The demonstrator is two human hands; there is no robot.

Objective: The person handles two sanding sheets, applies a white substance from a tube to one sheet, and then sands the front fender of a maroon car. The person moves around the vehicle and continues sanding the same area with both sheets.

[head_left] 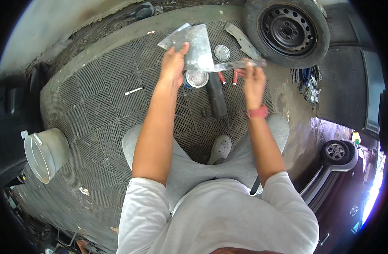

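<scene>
My left hand (173, 65) is closed on a flat grey metal plate (197, 46), its thumb on top. My right hand (254, 80), slightly smeared by motion and with a red band at the wrist, grips a long thin putty knife (232, 65). The blade's tip meets the plate's lower right corner. Just below the plate stands an open can (197, 79) with pale grey stuff inside. A round lid (222, 52) lies right of the plate. Two small red tubes (235, 77) rest beneath the knife, beside a dark flat bar (217, 98).
A car wheel (261, 46) lies at the far right, with a grey curved piece (242, 40) against it. On the patterned mat (105, 114) are a white stick (133, 91) and, at the left, a white bucket (32, 157). A dark car (338, 199) stands at the right.
</scene>
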